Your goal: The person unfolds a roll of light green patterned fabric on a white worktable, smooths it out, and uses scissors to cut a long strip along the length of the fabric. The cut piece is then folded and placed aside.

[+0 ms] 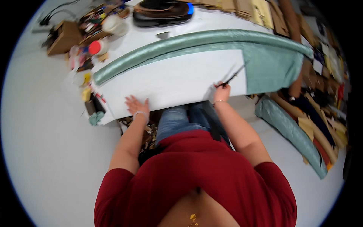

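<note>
My left hand lies open with fingers spread on a long white sheet near the near edge of the worktable. At the right part of the sheet, my right hand grips black scissors, their blades pointing up and to the right. Behind the sheet runs a long roll of shiny pale green material, and a flat length of the same material spreads out to the right of the sheet.
Jars, small boxes and clutter crowd the left end. A black oval object and brown sheets lie at the back. More material rolls lean at lower right. A long brown shape at upper right is unclear.
</note>
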### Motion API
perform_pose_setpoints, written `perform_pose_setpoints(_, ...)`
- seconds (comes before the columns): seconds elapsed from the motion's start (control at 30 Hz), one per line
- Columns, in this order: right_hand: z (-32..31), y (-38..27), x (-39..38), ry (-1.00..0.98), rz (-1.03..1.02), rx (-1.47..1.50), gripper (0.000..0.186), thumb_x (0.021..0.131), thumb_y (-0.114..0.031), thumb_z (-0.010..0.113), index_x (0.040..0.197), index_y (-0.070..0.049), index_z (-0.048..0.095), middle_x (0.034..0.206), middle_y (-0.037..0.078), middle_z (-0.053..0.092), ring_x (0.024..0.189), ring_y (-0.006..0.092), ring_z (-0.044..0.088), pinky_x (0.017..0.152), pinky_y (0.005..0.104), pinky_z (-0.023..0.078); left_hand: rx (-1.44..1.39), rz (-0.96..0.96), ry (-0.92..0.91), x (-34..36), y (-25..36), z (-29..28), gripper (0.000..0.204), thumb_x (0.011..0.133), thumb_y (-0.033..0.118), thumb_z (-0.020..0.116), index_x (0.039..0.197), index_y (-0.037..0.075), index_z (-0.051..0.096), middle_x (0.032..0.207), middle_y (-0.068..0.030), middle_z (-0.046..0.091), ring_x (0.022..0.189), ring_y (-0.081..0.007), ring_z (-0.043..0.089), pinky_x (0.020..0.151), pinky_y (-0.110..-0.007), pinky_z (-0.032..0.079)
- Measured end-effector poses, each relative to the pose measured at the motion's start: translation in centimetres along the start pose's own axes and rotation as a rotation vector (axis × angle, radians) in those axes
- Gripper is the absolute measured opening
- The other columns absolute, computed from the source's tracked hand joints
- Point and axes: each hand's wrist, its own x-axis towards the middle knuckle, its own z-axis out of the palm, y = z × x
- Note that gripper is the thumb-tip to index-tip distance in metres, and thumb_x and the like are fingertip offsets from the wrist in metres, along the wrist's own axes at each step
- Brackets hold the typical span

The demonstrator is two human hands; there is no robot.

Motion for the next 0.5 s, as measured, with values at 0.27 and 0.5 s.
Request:
perform_pose_setpoints(0.27,-5.2,-2.8,2.0,0.124,0.021,-0.134,0.030,0.097,-0.028,0.067,0.101,-0.001,0.057,0.087,0.014,0.069,0.077,0.0254,0.070,0.072,0.0369,0.053,-0.028,-0.141,-0.075,0.5,4.4,-7.4,0.101,0.092,0.057,0.062,0.160,0.002,0.013,0.167,-0.0230,0.005,0.154,-0.0376,0.014,0.124,-0.051,0.018)
perform_pose_setpoints(0.5,-14.0,-1.4,11.2,0.438,0.059,0.116,0.031,0.091,-0.027,0.074,0.088,-0.002,0.056,0.077,0.012,0.066,0.070,0.0266,0.062,0.069,0.0378,0.051,-0.069,0.439,0.299,-2.1,13.9,-12.8,0.088,0.089,0.035,0.073,0.154,-0.002,0.027,0.161,-0.0268,0.023,0.148,-0.0404,0.027,0.121,-0.054,0.025)
